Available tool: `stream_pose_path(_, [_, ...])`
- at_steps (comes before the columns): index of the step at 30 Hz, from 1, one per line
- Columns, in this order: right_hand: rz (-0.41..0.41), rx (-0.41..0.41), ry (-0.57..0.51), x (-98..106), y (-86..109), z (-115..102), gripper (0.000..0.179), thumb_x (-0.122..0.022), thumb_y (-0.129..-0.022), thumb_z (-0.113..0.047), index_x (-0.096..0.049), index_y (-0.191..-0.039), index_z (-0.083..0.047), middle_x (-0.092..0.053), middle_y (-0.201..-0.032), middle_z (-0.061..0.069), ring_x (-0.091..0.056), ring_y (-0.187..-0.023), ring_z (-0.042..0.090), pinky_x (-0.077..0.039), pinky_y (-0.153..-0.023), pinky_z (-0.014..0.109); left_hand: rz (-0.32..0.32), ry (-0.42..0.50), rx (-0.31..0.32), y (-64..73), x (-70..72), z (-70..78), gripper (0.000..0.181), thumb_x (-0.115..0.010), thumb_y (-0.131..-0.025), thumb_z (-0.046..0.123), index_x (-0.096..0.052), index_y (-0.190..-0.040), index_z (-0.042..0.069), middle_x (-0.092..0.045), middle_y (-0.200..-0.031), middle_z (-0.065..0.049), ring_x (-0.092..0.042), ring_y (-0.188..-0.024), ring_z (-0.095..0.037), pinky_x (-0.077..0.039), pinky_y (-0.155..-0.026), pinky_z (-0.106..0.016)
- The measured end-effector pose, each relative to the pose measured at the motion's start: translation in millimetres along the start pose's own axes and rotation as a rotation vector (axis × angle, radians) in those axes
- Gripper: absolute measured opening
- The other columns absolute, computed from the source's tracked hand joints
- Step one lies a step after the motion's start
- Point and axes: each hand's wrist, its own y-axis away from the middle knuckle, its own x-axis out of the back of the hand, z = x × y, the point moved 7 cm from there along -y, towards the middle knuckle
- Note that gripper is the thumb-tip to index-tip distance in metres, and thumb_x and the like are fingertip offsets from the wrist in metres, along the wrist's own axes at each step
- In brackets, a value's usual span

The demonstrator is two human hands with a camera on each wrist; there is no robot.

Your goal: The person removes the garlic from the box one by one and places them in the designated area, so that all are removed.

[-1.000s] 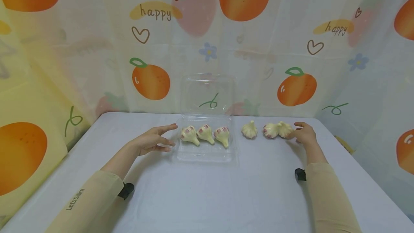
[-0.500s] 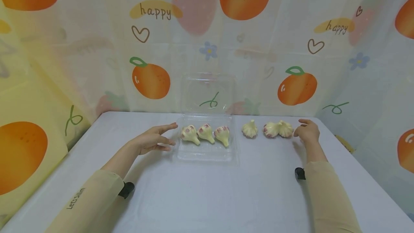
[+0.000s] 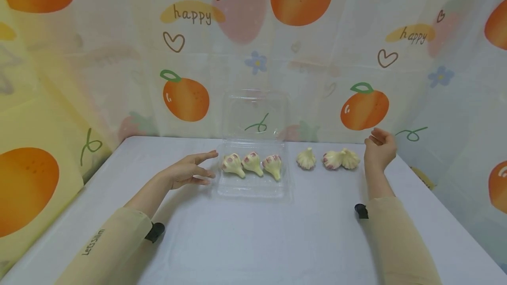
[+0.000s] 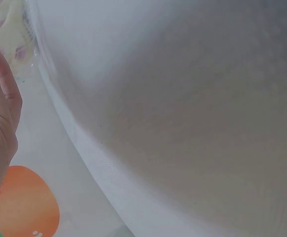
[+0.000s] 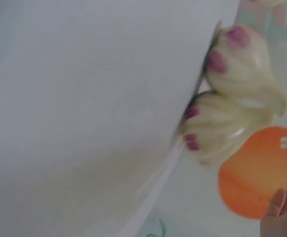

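Note:
A clear plastic clamshell box (image 3: 250,191) stands toward the back of the table, its lid (image 3: 237,115) raised. Three garlic bulbs lie in a row inside it: a left one (image 3: 233,165), a middle one (image 3: 252,163) and a right one (image 3: 271,167). My left hand (image 3: 186,172) is at the box's left side, fingers extended toward its edge. Right of the box sits a single garlic bulb (image 3: 306,159), then a touching pair, one purple-marked (image 3: 331,160) and one paler (image 3: 350,159). My right hand (image 3: 381,149) hovers just right of that pair, fingers loosely bent, nothing held.
A white cloth covers the table (image 3: 253,241). Close behind its back edge hangs a fruit-printed curtain (image 3: 309,60), which continues along both sides. Each wrist wears a dark camera, such as the one under the right sleeve (image 3: 361,211).
My right hand has left the paler bulb of the pair, moving up and right, and its fingers have turned upward. My left hand and the garlic have stayed in place.

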Motion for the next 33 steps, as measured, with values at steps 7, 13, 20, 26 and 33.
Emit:
stream_pose_path(7, [-0.174,0.038,0.029,-35.2,25.0,-23.4,0.024,-0.070,-0.087,-0.003,-0.067,-0.108,-0.013,-0.064,-0.094,-0.014,-0.058,-0.088,-0.002,-0.050,-0.078,0.007,0.001,-0.005,-0.003,0.2,0.9,-1.2,0.078,-0.060,-0.093,0.002,-0.020,-0.159,0.015,-0.001,-0.170,-0.004,-0.061,-0.116,-0.019,-0.058,-0.084,-0.022])
stream_pose_path(13, [-0.346,0.108,0.045,-64.8,50.7,-38.8,0.030,-0.070,-0.089,-0.005,-0.063,-0.118,-0.004,-0.063,-0.099,-0.011,-0.059,-0.090,-0.002,-0.051,-0.080,0.005,0.003,0.000,-0.006,0.2,0.4,-0.6,0.078,-0.060,-0.092,0.002,-0.020,-0.159,0.014,-0.001,-0.170,-0.004,-0.061,-0.115,-0.018,-0.058,-0.084,-0.022])
stream_pose_path(20, [-0.557,0.123,0.137,-95.3,82.0,-41.6,0.038,-0.069,-0.091,-0.012,-0.059,-0.127,-0.005,-0.062,-0.107,-0.014,-0.064,-0.106,0.007,-0.053,-0.092,0.012,0.002,0.002,-0.011,1.5,0.4,-0.6,0.079,-0.060,-0.092,0.002,-0.020,-0.159,0.014,0.000,-0.170,-0.004,-0.061,-0.113,-0.018,-0.058,-0.085,-0.022])
stream_pose_path(26, [-0.733,0.162,0.199,-121.0,111.3,-38.9,0.043,-0.068,-0.091,-0.014,-0.056,-0.131,-0.004,-0.060,-0.136,0.012,-0.058,-0.127,0.028,-0.053,-0.103,0.036,0.007,0.000,-0.006,1.6,2.1,-2.3,0.078,-0.060,-0.093,0.002,-0.020,-0.159,0.015,0.000,-0.170,-0.006,-0.062,-0.109,-0.013,-0.058,-0.085,-0.022])
stream_pose_path(33, [-0.895,0.180,0.278,-142.2,145.1,-35.0,0.052,-0.072,-0.088,-0.018,-0.053,-0.136,-0.006,-0.058,-0.139,0.016,-0.056,-0.130,0.033,-0.052,-0.105,0.046,0.007,0.001,-0.008,0.7,0.6,-0.8,0.078,-0.059,-0.092,0.001,-0.020,-0.159,0.014,-0.001,-0.170,-0.006,-0.062,-0.108,-0.014,-0.058,-0.084,-0.021])
